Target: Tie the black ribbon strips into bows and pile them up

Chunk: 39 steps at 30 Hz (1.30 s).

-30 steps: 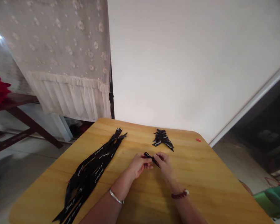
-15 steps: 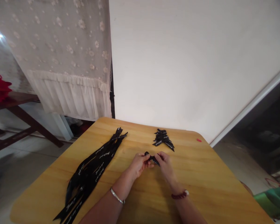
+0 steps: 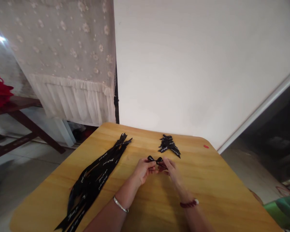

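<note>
A small black ribbon bow (image 3: 155,160) with two loops is held between my hands, above the middle of the table. My left hand (image 3: 145,169) pinches it near the left loop and knot. My right hand (image 3: 169,167) has its thumb and fingers closed on the right side, partly hiding the loop and tail. Beyond the hands lies a small pile of black ribbon bows (image 3: 168,145) with white lettering. Left of my forearm stretches a long bundle of loose black ribbons (image 3: 96,174), printed in white script, their ends cut at a slant.
The wooden table (image 3: 207,193) has rounded corners and meets a white wall panel (image 3: 183,64). Near its far right corner lies a small red piece (image 3: 206,146). A lace curtain (image 3: 72,58) hangs at the left, by a dark wooden stand (image 3: 26,112) bearing a red object (image 3: 0,91).
The ribbon between my hands now shows two clear loops spread left and right. My right hand has shifted its grip slightly; the piles on the table are unchanged.
</note>
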{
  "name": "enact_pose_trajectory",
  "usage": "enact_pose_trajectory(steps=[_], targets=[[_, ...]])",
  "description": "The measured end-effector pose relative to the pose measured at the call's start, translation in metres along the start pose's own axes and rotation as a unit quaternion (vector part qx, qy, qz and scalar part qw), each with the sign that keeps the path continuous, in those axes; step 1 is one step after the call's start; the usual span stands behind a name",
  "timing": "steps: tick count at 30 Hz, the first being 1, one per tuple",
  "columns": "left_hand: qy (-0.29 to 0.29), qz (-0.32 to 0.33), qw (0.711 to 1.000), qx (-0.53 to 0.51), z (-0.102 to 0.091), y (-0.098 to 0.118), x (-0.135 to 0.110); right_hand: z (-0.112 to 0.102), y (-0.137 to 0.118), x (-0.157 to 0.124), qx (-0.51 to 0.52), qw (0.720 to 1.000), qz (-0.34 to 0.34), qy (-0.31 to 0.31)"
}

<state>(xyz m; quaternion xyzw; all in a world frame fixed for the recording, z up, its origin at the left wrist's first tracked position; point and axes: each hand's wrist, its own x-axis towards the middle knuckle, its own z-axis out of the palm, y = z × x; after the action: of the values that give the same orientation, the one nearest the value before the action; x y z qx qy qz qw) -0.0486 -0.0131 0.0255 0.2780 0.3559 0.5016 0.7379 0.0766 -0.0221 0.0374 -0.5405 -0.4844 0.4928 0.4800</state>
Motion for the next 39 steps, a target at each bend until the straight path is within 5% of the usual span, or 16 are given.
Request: enact_pose_trajectory(steps=[6,13,22,28,39], targets=[[0.04,0.007,0.999,0.026,0.0002,0.0023,0.0005,-0.0019,-0.0012,0.0011,-0.04,0.993,-0.089,-0.067],[0.037,0.018,0.999,0.016,-0.0016,0.0005,0.0022,-0.0037,-0.002,0.0011,-0.01,0.995,-0.041,-0.092],[0.0,0.038,0.996,0.082,0.0005,-0.0031,0.0011,-0.0042,-0.0055,-0.001,-0.029,0.99,-0.088,-0.105],[-0.014,0.011,0.99,0.14,0.0046,-0.0015,-0.0042,-0.0057,-0.0036,0.0006,-0.091,0.99,-0.093,-0.051],[0.091,0.083,0.988,0.095,0.0014,0.0034,-0.0006,-0.0097,-0.0008,0.004,-0.084,0.989,-0.115,-0.043]])
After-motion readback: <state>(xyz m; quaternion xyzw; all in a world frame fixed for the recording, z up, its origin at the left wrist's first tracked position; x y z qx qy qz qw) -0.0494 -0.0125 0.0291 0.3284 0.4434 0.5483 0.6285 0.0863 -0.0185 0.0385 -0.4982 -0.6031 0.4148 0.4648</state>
